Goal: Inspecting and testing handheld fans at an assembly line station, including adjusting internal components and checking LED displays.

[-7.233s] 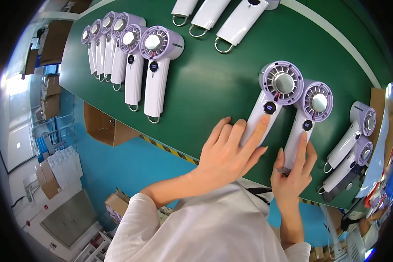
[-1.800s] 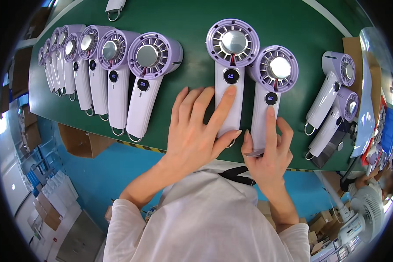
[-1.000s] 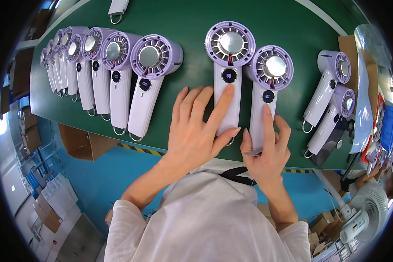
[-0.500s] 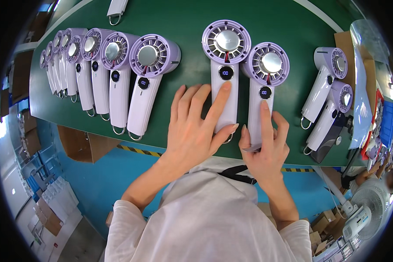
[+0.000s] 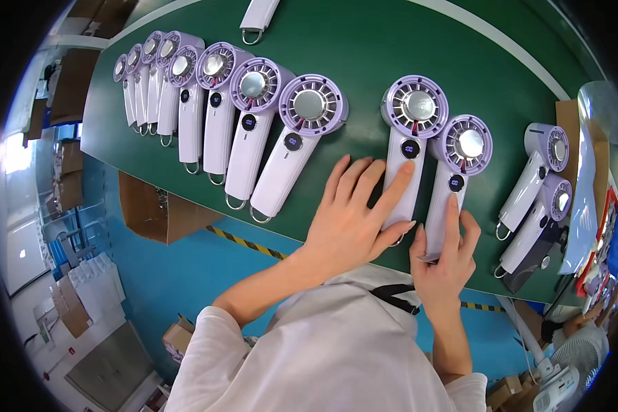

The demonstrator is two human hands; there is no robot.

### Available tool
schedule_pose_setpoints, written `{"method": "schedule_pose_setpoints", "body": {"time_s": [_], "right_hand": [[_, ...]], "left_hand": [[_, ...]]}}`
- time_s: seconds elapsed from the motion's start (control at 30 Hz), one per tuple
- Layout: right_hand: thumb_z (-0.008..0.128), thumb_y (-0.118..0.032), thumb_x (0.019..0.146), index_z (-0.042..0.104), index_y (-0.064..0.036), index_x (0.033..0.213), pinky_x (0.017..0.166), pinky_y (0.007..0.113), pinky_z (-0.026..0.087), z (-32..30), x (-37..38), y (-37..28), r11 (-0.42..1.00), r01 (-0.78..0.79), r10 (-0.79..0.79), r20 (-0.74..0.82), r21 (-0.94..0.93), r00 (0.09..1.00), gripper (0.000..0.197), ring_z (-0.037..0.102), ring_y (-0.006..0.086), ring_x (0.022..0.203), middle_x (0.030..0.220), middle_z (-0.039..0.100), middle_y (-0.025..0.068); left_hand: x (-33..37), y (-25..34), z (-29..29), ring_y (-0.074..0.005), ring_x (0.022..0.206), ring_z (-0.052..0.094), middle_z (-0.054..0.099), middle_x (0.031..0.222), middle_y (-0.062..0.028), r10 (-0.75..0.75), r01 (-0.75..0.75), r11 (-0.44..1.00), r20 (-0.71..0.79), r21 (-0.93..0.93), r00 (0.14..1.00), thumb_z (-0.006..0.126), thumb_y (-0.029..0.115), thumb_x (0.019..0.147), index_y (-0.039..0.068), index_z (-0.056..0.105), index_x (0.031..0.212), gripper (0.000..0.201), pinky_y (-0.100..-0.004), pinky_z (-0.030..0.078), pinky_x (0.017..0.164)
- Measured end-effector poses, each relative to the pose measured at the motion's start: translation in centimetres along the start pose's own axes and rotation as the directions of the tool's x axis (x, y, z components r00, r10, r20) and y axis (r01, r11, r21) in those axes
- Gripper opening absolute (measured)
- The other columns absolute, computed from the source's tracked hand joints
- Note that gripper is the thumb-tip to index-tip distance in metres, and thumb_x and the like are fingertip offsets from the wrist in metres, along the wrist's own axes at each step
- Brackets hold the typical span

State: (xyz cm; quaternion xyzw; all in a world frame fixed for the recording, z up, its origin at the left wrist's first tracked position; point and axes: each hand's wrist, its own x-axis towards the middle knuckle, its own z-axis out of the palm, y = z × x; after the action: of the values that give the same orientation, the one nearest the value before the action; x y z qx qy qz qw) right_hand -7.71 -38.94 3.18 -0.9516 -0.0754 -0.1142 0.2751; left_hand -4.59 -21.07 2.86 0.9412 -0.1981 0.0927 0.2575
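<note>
Two light-purple and white handheld fans lie on the green table before me, their small round displays lit. My left hand (image 5: 350,213) rests fingers stretched out, its index fingertip on the handle of the left fan (image 5: 417,106), just below the display. Its thumb lies across that handle's lower end. My right hand (image 5: 450,257) has its thumb and bent fingers on either side of the handle of the right fan (image 5: 464,145), with the index finger straight on the front below the display. Its palm hides the handle's lower end.
To the left stands a row of several similar fans (image 5: 312,106), with wire loops at their ends. Two more fans (image 5: 546,147) lie at the right beside cardboard and clear plastic sheeting. An open carton (image 5: 144,209) sits below the table's left edge. A white electric fan (image 5: 577,364) stands lower right.
The whole view has shifted, so the table and fans appear further right and lower. Both hands keep their places on the same two fans.
</note>
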Motion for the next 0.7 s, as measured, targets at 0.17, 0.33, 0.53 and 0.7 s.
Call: {"method": "schedule_pose_setpoints", "body": {"time_s": [0.17,0.33,0.53,0.7], "right_hand": [[0.073,-0.005,0.076,0.050,-0.0050,0.137,0.054,0.036,0.055,0.2,0.2,-0.1,1.000,0.022,-0.022,-0.003,-0.017,1.000,0.064,0.065,0.0302,0.073,0.115,0.054,0.0189],[0.074,-0.017,0.075,0.055,-0.0055,0.135,0.041,0.025,0.042,0.8,0.3,0.7,0.991,0.095,-0.104,-0.093,-0.093,0.990,0.064,0.043,0.0117,0.046,0.112,0.054,0.0165],[0.074,-0.016,0.074,0.055,-0.0053,0.135,0.041,0.025,0.042,0.8,0.3,0.7,0.990,0.100,-0.109,-0.101,-0.098,0.989,0.064,0.041,0.0110,0.046,0.111,0.055,0.0164],[0.074,-0.017,0.075,0.053,-0.0051,0.137,0.041,0.026,0.042,0.8,0.3,0.7,0.991,0.106,-0.113,-0.086,-0.083,0.990,0.067,0.041,0.0115,0.046,0.112,0.054,0.0162]], "left_hand": [[0.0,-0.1,-0.1,-0.0385,0.115,0.045,0.047,0.125,-0.0187,-0.010,0.010,1.000,-0.007,-0.013,1.000,0.065,0.038,0.085,0.006,0.044,0.142,0.068,-0.0567,0.034,0.103],[0.2,-0.1,-0.2,-0.0383,0.115,0.045,0.047,0.126,-0.0188,-0.010,0.011,1.000,0.012,-0.026,1.000,0.067,0.035,0.084,0.005,0.044,0.142,0.070,-0.0570,0.034,0.103],[0.1,0.0,-0.1,-0.0375,0.116,0.045,0.046,0.125,-0.0192,-0.003,0.003,1.000,-0.001,0.000,1.000,0.067,0.036,0.082,0.008,0.043,0.143,0.071,-0.0564,0.035,0.103],[-0.1,0.0,-0.1,-0.0376,0.116,0.045,0.046,0.125,-0.0190,-0.008,0.008,1.000,-0.003,-0.002,1.000,0.067,0.035,0.082,0.008,0.043,0.143,0.071,-0.0566,0.035,0.103]]}}
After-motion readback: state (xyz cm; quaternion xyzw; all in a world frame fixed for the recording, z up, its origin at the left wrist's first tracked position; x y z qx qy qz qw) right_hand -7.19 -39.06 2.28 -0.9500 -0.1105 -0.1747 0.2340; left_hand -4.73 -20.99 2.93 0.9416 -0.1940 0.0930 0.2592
